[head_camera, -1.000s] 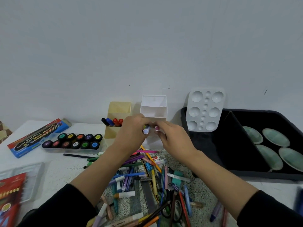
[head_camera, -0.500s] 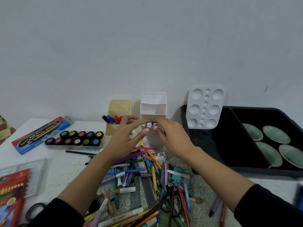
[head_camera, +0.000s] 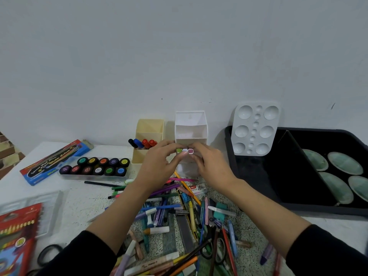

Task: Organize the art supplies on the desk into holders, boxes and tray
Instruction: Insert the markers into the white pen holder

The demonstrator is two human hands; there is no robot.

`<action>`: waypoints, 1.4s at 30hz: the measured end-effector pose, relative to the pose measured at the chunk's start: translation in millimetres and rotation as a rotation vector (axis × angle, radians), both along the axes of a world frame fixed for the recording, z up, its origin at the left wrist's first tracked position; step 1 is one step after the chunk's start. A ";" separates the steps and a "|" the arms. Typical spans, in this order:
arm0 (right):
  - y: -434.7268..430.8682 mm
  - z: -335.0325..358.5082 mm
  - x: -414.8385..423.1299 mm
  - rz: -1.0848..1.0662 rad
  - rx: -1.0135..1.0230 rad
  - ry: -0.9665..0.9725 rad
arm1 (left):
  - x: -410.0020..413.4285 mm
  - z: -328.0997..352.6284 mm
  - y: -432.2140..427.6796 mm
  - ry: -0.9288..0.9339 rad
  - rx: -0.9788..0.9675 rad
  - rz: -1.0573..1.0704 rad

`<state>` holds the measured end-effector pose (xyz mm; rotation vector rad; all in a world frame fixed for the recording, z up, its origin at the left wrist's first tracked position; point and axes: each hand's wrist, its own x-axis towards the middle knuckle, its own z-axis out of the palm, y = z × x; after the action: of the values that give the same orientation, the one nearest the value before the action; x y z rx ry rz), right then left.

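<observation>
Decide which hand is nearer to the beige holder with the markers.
Left. The left hand sits just beside the beige holder, overlapping its lower right corner; the right hand is farther right, before the white holder.

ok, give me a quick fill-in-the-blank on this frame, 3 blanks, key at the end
1. Both hands, left hand and right hand, hold three marker caps in front of the ____ holder.
2. The paint palette leans against the ____.
3. The paint pots sit in ____ rows.

Missing: white; wall; two
</observation>
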<state>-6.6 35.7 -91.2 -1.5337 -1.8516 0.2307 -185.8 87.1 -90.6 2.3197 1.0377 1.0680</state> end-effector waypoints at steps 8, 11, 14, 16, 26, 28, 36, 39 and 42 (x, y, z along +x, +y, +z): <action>7.2 -2.9 0.1 -0.027 -0.007 -0.115 | 6.6 5.4 1.8 -0.076 -0.019 0.065; 8.8 -4.2 -0.9 -0.049 0.001 -0.229 | 7.1 4.6 2.3 -0.122 -0.064 0.085; 10.1 -4.7 -3.2 -0.072 0.002 -0.284 | 6.8 8.5 -1.9 -0.138 -0.088 0.089; 10.9 -4.1 -5.5 -0.091 0.000 -0.321 | 5.8 12.8 -2.1 -0.125 -0.139 0.081; -32.6 1.3 -26.6 -0.074 0.206 -0.219 | -60.5 8.0 -33.9 0.057 -0.188 -0.012; -47.0 -4.4 -38.1 0.006 0.165 -0.169 | -85.2 4.6 -47.9 0.108 -0.216 0.017; -74.8 -32.1 -97.0 0.536 -0.162 -0.106 | -168.0 -38.2 -69.6 0.528 -0.121 0.067; -75.6 -41.2 -115.2 0.664 -0.174 -0.185 | -174.4 -50.1 -66.8 0.570 -0.060 0.024; -77.0 -50.2 -128.5 0.744 -0.188 -0.282 | -175.2 -57.1 -60.1 0.577 -0.036 -0.006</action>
<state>-135.1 -41.3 -141.3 -0.9536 -2.6351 0.5625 -361.0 26.9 -147.7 2.6620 1.2243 0.3631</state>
